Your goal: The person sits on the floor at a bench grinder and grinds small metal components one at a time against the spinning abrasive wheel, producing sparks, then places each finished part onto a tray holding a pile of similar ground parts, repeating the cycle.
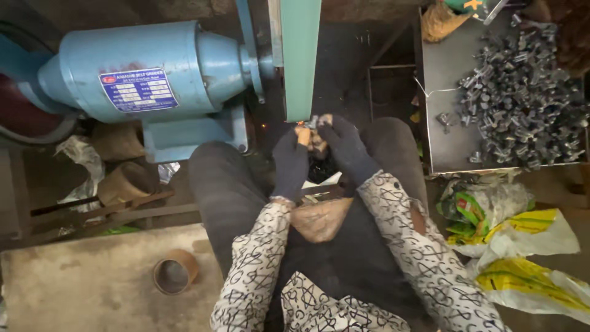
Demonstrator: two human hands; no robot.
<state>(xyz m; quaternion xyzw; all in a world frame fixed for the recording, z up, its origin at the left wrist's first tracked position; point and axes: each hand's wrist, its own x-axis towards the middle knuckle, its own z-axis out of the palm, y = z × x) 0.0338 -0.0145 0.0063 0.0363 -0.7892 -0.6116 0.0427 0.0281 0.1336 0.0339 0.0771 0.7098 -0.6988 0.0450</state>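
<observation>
Patterned sleeves (pixel 258 270) reaching forward | left hand (pixel 290 161) and right hand (pixel 347 147), gloved, both pinching small metal part (pixel 312 123) | part touching green belt (pixel 301 58) just ahead | metal pieces (pixel 522 98) piling on tray (pixel 445 74) rightward

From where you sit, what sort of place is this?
Probably a small metal workshop: a blue belt grinder stands on the floor, a tray holds heaped small metal parts, and both gloved hands hold a piece at the green belt.

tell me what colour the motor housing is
Light blue; the motor housing shows best in the head view.
</observation>
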